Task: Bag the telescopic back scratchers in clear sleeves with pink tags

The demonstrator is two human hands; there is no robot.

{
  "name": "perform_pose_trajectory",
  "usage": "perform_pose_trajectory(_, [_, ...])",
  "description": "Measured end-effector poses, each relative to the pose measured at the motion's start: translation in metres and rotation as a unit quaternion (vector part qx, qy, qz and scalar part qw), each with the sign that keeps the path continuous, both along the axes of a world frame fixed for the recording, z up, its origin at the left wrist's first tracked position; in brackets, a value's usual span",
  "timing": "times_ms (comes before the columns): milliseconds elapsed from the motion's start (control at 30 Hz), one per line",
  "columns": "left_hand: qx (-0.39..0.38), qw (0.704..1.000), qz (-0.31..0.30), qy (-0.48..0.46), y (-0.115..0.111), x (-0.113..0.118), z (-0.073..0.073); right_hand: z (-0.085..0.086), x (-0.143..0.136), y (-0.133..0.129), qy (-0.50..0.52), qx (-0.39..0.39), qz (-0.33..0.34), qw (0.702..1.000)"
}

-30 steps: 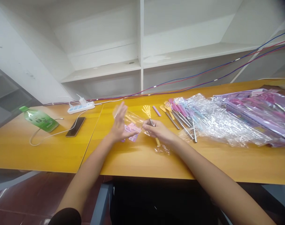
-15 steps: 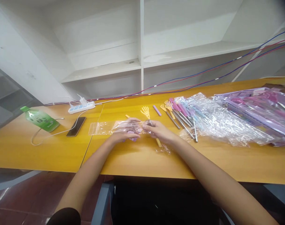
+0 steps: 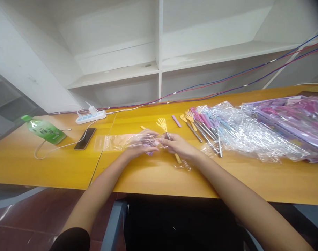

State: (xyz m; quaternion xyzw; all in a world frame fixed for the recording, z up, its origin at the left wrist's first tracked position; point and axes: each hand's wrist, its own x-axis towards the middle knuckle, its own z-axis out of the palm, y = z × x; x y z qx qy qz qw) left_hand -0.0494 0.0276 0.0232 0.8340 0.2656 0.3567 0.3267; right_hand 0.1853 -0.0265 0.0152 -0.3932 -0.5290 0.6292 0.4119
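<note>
My left hand (image 3: 144, 143) is closed around a long clear plastic bag (image 3: 117, 142), which stretches to the left over the table. Purple printing or a purple piece shows through the plastic under the fingers. My right hand (image 3: 178, 144) is closed, thumb and fingers together at the bag's right end. A back scratcher with a yellow hand-shaped head (image 3: 162, 124) runs through this hand, its yellow handle (image 3: 177, 158) sticking out below. Exactly how the fingers grip it is partly hidden. Crumpled clear wrap (image 3: 184, 165) lies beside the handle.
Several loose back scratchers (image 3: 200, 127) lie right of my hands, near a purple tube (image 3: 176, 121). Beyond are a heap of clear bags (image 3: 242, 134) and a purple box (image 3: 284, 122). On the left are a phone (image 3: 84, 138), power strip (image 3: 90, 118) and green bottle (image 3: 45, 130).
The view has shifted slightly. My left fingers have moved a little on the bag, close to the right hand. The back scratcher stays in nearly the same place.
</note>
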Motion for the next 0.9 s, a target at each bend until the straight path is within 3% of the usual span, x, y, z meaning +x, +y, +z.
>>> perform_pose_trajectory(133, [0.002, 0.999, 0.021, -0.026, 0.001, 0.002, -0.001, -0.002, -0.002, -0.001, 0.016, 0.000, -0.028, 0.999])
perform_pose_trajectory(300, [-0.099, 0.988, 0.079, -0.086, 0.001, 0.002, 0.003, 0.002, 0.003, -0.001, 0.054, 0.036, -0.134, 0.989])
perform_pose_trajectory(400, [-0.140, 0.977, 0.106, -0.118, 0.002, 0.000, 0.006, 0.009, 0.012, -0.001, 0.031, 0.078, -0.102, 0.991])
perform_pose_trajectory(567, [-0.197, 0.956, 0.113, -0.184, 0.008, -0.001, 0.002, 0.015, 0.021, -0.003, -0.038, 0.082, -0.009, 0.996])
perform_pose_trajectory(900, [-0.199, 0.962, 0.060, -0.177, 0.014, -0.003, -0.002, 0.014, 0.028, 0.000, -0.256, 0.187, -0.002, 0.948])
